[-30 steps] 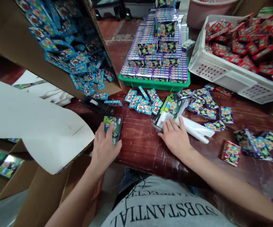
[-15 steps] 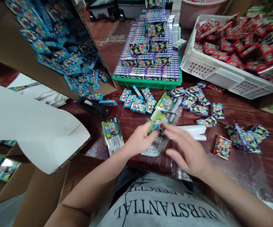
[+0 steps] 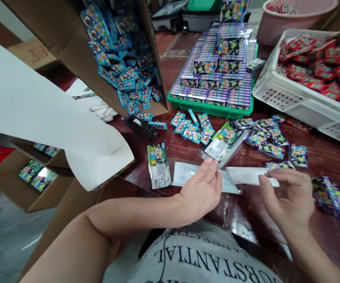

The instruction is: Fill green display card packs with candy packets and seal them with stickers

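My left hand [image 3: 203, 186] lies flat across a clear plastic packet [image 3: 184, 173] whose white back faces up on the table. Its fingers are stretched out and cover the packet's middle. At the far end of a white strip [image 3: 246, 175], my right hand [image 3: 290, 196] has thumb and forefinger close together on it; a second white edge shows beneath. Left of the packet sits a green-and-black printed packet [image 3: 158, 165]. Another such packet [image 3: 224, 139] lies tilted just beyond my left fingertips.
Small blue boxes [image 3: 192, 131] and purple boxes [image 3: 267, 135] are scattered ahead. Behind them stand a green tray [image 3: 211, 110] stacked with purple boxes, a white basket [image 3: 305, 106] of red boxes, and a carton [image 3: 158, 70] of blue ones. A black tape dispenser [image 3: 140, 127] is at left.
The packet from my hands now lies white side up under my left hand. My right hand has moved right to the white strip. The whole view has shifted.
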`<action>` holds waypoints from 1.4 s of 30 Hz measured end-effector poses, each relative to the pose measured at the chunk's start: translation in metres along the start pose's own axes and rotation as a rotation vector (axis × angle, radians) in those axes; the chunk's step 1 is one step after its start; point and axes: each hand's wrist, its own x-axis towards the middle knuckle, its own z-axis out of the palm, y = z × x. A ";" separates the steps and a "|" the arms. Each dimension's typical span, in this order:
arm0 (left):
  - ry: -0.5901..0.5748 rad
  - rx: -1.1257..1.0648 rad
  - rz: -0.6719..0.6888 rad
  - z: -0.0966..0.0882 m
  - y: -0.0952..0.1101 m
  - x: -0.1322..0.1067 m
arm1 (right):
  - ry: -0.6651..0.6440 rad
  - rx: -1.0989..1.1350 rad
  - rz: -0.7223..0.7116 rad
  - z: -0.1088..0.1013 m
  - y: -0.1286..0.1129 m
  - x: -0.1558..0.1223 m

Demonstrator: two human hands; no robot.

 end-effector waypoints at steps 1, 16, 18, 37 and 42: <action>-0.004 -0.012 -0.012 -0.001 -0.001 0.001 | 0.006 0.010 -0.016 -0.002 0.001 -0.005; -0.121 -1.198 -0.042 -0.026 -0.022 0.015 | -0.335 -0.025 -0.102 -0.017 -0.024 0.010; -0.146 -1.288 -0.079 -0.017 -0.022 0.018 | -0.495 0.007 -0.157 -0.015 -0.027 0.024; -0.167 -1.660 -0.324 0.029 -0.046 0.008 | -0.880 -0.156 -0.156 0.019 -0.037 0.095; -0.262 -2.029 -0.428 0.042 -0.046 0.006 | -1.176 0.186 -0.253 0.016 -0.033 0.106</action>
